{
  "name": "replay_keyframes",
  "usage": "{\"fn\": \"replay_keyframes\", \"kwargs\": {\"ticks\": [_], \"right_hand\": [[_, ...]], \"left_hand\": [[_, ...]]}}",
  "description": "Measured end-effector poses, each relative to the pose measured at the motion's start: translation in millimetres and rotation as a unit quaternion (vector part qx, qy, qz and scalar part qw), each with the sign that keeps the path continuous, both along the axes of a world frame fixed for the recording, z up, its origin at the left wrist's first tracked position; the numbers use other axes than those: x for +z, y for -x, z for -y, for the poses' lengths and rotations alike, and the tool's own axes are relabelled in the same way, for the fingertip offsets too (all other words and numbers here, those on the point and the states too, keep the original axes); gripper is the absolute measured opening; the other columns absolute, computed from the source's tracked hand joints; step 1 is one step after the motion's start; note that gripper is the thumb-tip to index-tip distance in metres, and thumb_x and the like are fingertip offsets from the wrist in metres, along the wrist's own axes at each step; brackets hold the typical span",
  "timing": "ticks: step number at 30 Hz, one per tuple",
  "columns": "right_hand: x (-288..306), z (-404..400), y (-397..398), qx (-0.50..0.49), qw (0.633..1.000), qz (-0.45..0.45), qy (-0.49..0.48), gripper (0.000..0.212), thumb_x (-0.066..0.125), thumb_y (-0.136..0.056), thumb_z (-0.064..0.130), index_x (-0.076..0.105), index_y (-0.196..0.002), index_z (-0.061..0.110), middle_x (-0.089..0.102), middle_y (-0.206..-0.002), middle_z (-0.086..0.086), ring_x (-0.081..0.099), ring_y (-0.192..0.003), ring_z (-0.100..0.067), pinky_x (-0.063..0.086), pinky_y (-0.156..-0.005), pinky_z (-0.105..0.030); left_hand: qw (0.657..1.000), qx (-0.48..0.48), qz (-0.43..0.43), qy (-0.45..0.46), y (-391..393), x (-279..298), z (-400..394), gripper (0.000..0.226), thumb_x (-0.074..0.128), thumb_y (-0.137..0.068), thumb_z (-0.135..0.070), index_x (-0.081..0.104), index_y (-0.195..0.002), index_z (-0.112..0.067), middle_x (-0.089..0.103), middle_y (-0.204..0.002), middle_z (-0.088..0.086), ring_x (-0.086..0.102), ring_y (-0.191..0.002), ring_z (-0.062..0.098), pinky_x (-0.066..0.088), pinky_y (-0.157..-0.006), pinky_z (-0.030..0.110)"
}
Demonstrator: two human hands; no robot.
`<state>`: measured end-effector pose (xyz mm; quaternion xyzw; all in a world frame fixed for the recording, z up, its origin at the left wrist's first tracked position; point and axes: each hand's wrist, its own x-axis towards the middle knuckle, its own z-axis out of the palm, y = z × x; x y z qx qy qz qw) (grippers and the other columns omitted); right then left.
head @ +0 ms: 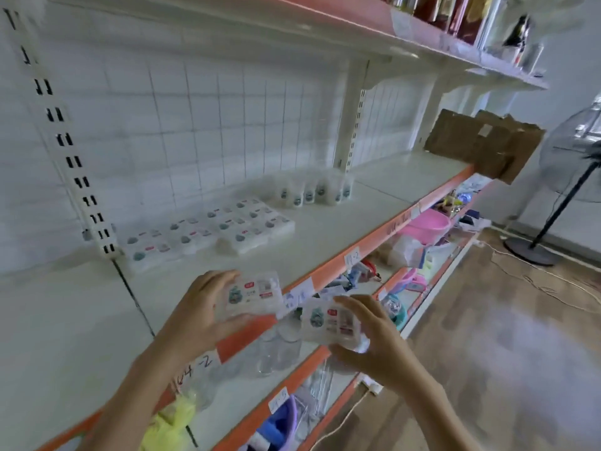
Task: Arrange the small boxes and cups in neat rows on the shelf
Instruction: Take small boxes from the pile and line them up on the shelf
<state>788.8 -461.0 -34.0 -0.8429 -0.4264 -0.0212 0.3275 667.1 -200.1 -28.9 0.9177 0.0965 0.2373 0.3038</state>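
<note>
My left hand (198, 314) grips a small white box (252, 296) with a teal picture, held over the front edge of the white shelf (325, 236). My right hand (370, 336) grips a second, matching small box (328, 322) just right of and below the first, in front of the shelf's orange lip. On the shelf, several identical boxes (211, 229) lie flat in rows near the back left. To the right of them, several small white cups (313, 192) stand in a cluster against the back wall.
A brown cardboard box (481, 143) sits at the shelf's far right end. Lower shelves hold clear glasses (276, 351), a pink basin (426, 222) and mixed goods. A floor fan (572, 164) stands at the right on the wooden floor. An upper shelf (422, 37) overhangs.
</note>
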Motion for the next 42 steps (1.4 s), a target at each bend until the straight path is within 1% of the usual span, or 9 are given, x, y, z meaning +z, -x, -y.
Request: {"fn": "replay_keyframes", "kwargs": {"ticks": [3, 6, 9, 15, 20, 25, 29, 32, 42], "right_hand": [[4.6, -39.1, -34.1, 0.064, 0.998, 0.018, 0.007, 0.067, 0.070, -0.074, 0.041, 0.042, -0.134, 0.031, 0.034, -0.121, 0.024, 0.038, -0.111, 0.001, 0.038, -0.092, -0.009], [10.6, -81.4, -64.4, 0.125, 0.992, 0.011, 0.016, 0.068, 0.063, -0.070, 0.049, 0.044, -0.132, 0.028, 0.036, -0.117, 0.022, 0.040, -0.108, 0.001, 0.029, -0.087, 0.000], [15.2, -125.5, -93.2, 0.197, 0.980, 0.013, 0.030, 0.072, 0.059, -0.069, 0.052, 0.042, -0.134, 0.026, 0.034, -0.120, 0.020, 0.038, -0.115, -0.003, 0.028, -0.093, -0.009], [23.7, -200.3, -124.3, 0.343, 0.935, 0.079, 0.042, 0.070, 0.058, -0.073, 0.055, 0.044, -0.134, 0.023, 0.047, -0.131, 0.007, 0.043, -0.120, -0.011, 0.036, -0.100, -0.025], [21.5, -251.8, -122.7, 0.416, 0.896, 0.144, 0.062, 0.068, 0.060, -0.081, 0.051, 0.038, -0.138, 0.023, 0.042, -0.138, 0.005, 0.032, -0.131, -0.017, 0.024, -0.109, -0.033], [3.1, -275.5, -119.1, 0.408, 0.885, 0.205, 0.084, 0.064, 0.059, -0.083, 0.046, 0.041, -0.136, 0.016, 0.040, -0.139, -0.006, 0.030, -0.132, -0.028, 0.020, -0.109, -0.038], [-6.3, -276.4, -123.4, 0.372, 0.899, 0.231, 0.020, 0.049, 0.059, -0.071, 0.049, 0.060, -0.115, 0.026, 0.058, -0.113, -0.003, 0.055, -0.108, -0.027, 0.041, -0.092, -0.043], [-12.5, -273.8, -123.3, 0.363, 0.901, 0.234, -0.043, 0.034, 0.052, -0.070, 0.047, 0.067, -0.096, 0.033, 0.062, -0.095, 0.005, 0.062, -0.090, -0.018, 0.048, -0.080, -0.038], [-24.5, -278.7, -118.1, 0.323, 0.924, 0.201, -0.044, 0.031, 0.049, -0.070, 0.044, 0.059, -0.096, 0.031, 0.059, -0.094, 0.005, 0.059, -0.081, -0.017, 0.047, -0.076, -0.035]], "left_hand": [[0.999, 0.041, -0.012, 0.011, -4.6, 4.8, -21.5, 0.077, 0.050, -0.058, -0.075, 0.038, -0.124, -0.038, 0.037, -0.115, -0.030, 0.037, -0.101, -0.014, 0.035, -0.087, 0.019], [0.995, 0.094, -0.022, 0.013, -6.3, 7.3, -39.1, 0.075, 0.059, -0.064, -0.072, 0.040, -0.126, -0.034, 0.038, -0.117, -0.027, 0.038, -0.106, -0.007, 0.036, -0.090, 0.021], [0.985, 0.170, -0.021, 0.020, -4.2, 4.5, -52.9, 0.067, 0.070, -0.071, -0.045, 0.043, -0.129, -0.026, 0.042, -0.121, -0.015, 0.043, -0.110, 0.005, 0.037, -0.090, 0.023], [0.954, 0.292, -0.054, 0.045, 12.6, -5.2, -72.1, 0.061, 0.076, -0.073, -0.017, 0.048, -0.127, -0.015, 0.047, -0.120, -0.004, 0.048, -0.107, 0.009, 0.036, -0.080, 0.003], [0.927, 0.359, -0.069, 0.084, 19.9, -11.0, -68.0, 0.054, 0.074, -0.074, -0.008, 0.052, -0.124, -0.007, 0.039, -0.110, -0.009, 0.046, -0.103, 0.008, 0.032, -0.080, -0.006], [0.906, 0.404, -0.039, 0.119, 26.1, -22.3, -65.7, 0.055, 0.075, -0.072, -0.003, 0.053, -0.123, -0.003, 0.037, -0.110, -0.014, 0.052, -0.106, 0.012, 0.040, -0.087, 0.004], [0.906, 0.399, -0.016, 0.138, 17.4, -26.7, -68.7, 0.065, 0.079, -0.069, -0.018, 0.051, -0.124, 0.000, 0.038, -0.114, -0.008, 0.054, -0.103, -0.002, 0.046, -0.088, 0.014], [0.904, 0.412, -0.022, 0.112, 7.9, -26.6, -72.3, 0.080, 0.066, -0.059, -0.050, 0.051, -0.124, -0.005, 0.041, -0.116, -0.001, 0.054, -0.110, 0.016, 0.047, -0.095, 0.034], [0.909, 0.401, 0.028, 0.110, 0.9, -33.4, -78.0, 0.077, 0.060, -0.060, -0.054, 0.055, -0.120, -0.006, 0.047, -0.119, -0.006, 0.055, -0.112, 0.019, 0.046, -0.097, 0.042]]}}
